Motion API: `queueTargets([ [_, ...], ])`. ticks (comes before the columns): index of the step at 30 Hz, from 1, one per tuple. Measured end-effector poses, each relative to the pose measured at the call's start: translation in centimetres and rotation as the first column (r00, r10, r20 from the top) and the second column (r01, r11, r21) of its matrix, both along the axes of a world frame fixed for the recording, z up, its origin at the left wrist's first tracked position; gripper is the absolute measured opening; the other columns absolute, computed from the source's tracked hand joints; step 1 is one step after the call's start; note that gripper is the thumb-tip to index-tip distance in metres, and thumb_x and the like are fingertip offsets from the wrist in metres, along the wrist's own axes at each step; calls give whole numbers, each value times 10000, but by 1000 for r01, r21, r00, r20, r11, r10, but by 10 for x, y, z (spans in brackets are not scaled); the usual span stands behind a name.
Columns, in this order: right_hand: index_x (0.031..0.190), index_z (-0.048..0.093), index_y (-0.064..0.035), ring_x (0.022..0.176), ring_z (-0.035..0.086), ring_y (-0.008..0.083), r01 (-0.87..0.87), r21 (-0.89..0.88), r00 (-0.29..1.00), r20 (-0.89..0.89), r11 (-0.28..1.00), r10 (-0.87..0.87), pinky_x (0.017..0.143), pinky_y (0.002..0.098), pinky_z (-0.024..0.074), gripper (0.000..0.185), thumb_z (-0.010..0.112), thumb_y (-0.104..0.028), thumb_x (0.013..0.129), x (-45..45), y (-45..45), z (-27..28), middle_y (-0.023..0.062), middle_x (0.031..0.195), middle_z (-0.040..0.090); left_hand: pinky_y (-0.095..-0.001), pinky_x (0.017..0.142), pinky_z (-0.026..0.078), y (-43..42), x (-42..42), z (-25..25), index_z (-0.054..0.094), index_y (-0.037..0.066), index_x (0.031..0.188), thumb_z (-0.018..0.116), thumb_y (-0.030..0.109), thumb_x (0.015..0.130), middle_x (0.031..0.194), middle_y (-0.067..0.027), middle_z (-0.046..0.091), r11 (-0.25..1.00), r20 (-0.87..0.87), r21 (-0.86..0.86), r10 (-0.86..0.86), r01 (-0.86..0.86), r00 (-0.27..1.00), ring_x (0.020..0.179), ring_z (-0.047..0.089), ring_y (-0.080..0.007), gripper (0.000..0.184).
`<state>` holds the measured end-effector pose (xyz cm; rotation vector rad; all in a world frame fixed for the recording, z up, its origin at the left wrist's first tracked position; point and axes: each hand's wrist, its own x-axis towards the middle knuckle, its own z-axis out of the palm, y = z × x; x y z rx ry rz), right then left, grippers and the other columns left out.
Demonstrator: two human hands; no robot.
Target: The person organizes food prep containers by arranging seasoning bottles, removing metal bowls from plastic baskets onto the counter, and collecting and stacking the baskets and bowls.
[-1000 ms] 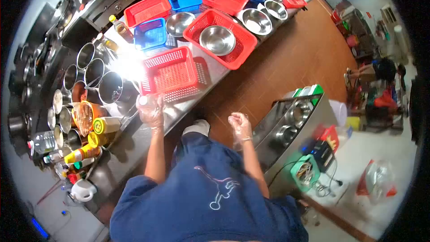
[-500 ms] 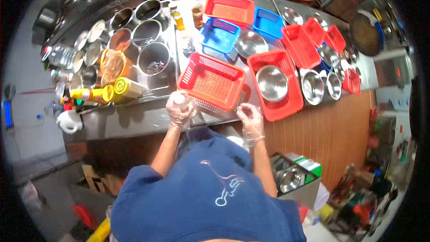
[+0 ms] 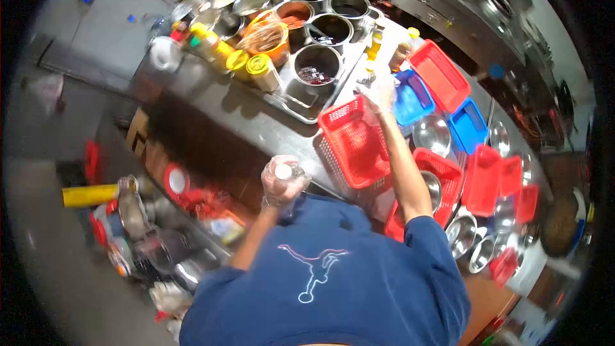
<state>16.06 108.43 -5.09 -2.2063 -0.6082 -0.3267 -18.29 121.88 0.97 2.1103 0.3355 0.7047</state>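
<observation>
My left hand (image 3: 282, 182), in a clear plastic glove, is wrapped round a small bottle with a white cap (image 3: 283, 172), in front of my body near the table's front edge. Across the red basket (image 3: 355, 144), my right hand (image 3: 379, 93), also gloved, reaches to the small bottles behind it, beside the blue basket (image 3: 412, 97). Glare and blur hide its fingers and anything between them. Oil bottles with yellow caps (image 3: 400, 54) stand just beyond that hand.
Several metal pots (image 3: 318, 67) stand left of the baskets, with yellow-lidded jars (image 3: 261, 72) and an orange container (image 3: 268, 38). Steel bowls (image 3: 431, 134) and more red baskets (image 3: 482, 179) lie to the right. A white jug (image 3: 165, 53) is at the table's left end.
The view has swung toward the left. My right hand has stretched forward over the red basket to the bottles. My left hand keeps the white-capped bottle, now held away from the basket.
</observation>
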Motion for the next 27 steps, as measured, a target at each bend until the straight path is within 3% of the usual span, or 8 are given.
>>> queueTargets([
  [3, 1162, 626, -85, 990, 638, 289, -79, 109, 995, -44, 991, 85, 877, 383, 514, 577, 836, -241, 647, 24, 9, -31, 140, 1111, 655, -335, 794, 516, -10, -20, 6, 627, 43, 995, 757, 127, 599, 923, -83, 662, 991, -32, -50, 125, -127, 992, 837, 646, -197, 425],
  [9, 1262, 554, -99, 1030, 624, 329, 127, -177, 960, -224, 976, -165, 894, 412, 493, 654, 795, -270, 678, 14, 29, -20, 173, 1124, 647, -349, 788, 525, -16, -60, 11, 637, 65, 971, 767, 125, 601, 941, -95, 673, 949, 75, -13, 315, -315, 946, 852, 660, -230, 396],
  [14, 1280, 532, -45, 1019, 608, 310, 102, 193, 963, 227, 976, -146, 886, 403, 493, 760, 834, -421, 693, 16, 34, -10, 156, 1152, 618, -353, 813, 511, 7, -91, 9, 655, 75, 956, 760, 121, 602, 942, -85, 671, 885, 10, -224, 421, -408, 907, 887, 649, -220, 371],
  [17, 1155, 597, 2, 931, 617, 220, -39, 523, 998, 58, 851, 10, 854, 331, 493, 593, 869, -258, 696, -26, 46, 59, 116, 1039, 658, -351, 821, 508, 33, -110, -10, 653, 72, 957, 759, 122, 604, 951, -86, 667, 854, 40, -355, 421, -381, 906, 893, 642, -219, 372],
  [22, 1220, 554, 19, 1012, 597, 231, 81, 206, 977, 177, 975, -118, 881, 350, 493, 620, 841, -226, 728, -83, 62, 95, 126, 1155, 616, -356, 733, 539, 99, -137, -12, 630, 82, 943, 800, 116, 612, 887, -91, 663, 889, 99, -219, 430, -402, 897, 785, 661, -243, 374],
  [25, 1273, 514, 4, 1026, 581, 218, -182, 592, 976, 14, 785, 215, 877, 355, 500, 634, 828, -109, 735, -145, 105, 110, 113, 1185, 595, -356, 739, 538, 142, -155, -9, 630, 80, 941, 810, 115, 605, 888, -90, 657, 880, 148, -267, 440, -392, 886, 790, 657, -242, 383],
  [26, 1313, 481, -23, 1026, 576, 190, -213, 438, 975, 150, 874, 162, 861, 315, 509, 655, 801, -7, 742, -155, 116, 100, 98, 1198, 575, -355, 740, 538, 156, -162, -10, 626, 78, 944, 803, 104, 609, 893, -86, 657, 870, 151, -267, 461, -413, 874, 789, 657, -237, 380],
  [27, 1309, 489, -15, 1027, 558, 196, -254, 692, 906, -75, 675, 417, 894, 318, 496, 643, 809, -53, 753, -175, 138, 102, 90, 1154, 580, -355, 742, 538, 168, -169, -11, 622, 76, 946, 797, 92, 612, 898, -82, 656, 862, 151, -268, 479, -431, 865, 787, 656, -231, 377],
])
